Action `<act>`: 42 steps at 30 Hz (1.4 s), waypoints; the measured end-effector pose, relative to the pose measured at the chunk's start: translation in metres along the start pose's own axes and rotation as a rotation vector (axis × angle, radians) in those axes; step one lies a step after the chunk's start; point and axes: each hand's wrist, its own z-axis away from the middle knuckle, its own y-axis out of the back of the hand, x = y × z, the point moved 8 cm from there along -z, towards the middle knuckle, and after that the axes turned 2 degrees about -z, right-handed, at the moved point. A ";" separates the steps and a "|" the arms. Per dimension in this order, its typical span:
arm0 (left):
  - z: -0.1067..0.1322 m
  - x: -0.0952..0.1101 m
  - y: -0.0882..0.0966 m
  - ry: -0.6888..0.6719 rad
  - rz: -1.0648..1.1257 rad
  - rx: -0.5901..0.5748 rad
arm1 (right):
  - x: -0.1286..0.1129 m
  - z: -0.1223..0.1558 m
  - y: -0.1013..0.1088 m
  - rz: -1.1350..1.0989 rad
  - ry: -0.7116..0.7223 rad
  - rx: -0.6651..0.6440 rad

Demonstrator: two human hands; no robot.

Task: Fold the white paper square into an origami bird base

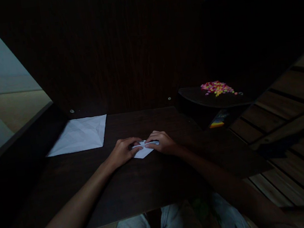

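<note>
A small folded white paper (143,152) lies on the dark wooden table (139,190), its point towards me. My left hand (123,150) presses on its left side with curled fingers. My right hand (163,142) pinches its right side, fingers closed on the fold. Both hands meet over the paper and hide most of it. The scene is very dim.
A larger creased white sheet (80,134) lies flat at the table's back left. A dark tray (217,99) with a heap of small colourful pieces (217,87) stands at the back right. A dark panel rises behind the table. Wooden slats lie to the right.
</note>
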 end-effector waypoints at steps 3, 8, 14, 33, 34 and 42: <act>0.000 0.000 0.001 -0.022 -0.019 -0.018 | -0.005 0.000 0.000 0.013 0.053 0.007; 0.002 -0.005 0.007 -0.046 -0.082 -0.043 | -0.002 0.001 0.004 0.012 0.071 0.033; 0.003 -0.005 0.010 -0.070 -0.063 -0.035 | 0.003 0.002 0.009 0.017 0.073 0.051; 0.001 -0.001 0.005 -0.106 -0.084 -0.043 | -0.004 0.002 -0.006 0.068 0.141 -0.002; 0.002 0.001 0.004 -0.122 -0.096 -0.049 | -0.005 0.002 -0.009 0.087 0.145 -0.012; 0.002 0.009 -0.007 -0.205 -0.132 -0.064 | -0.013 0.001 -0.014 0.140 0.152 -0.042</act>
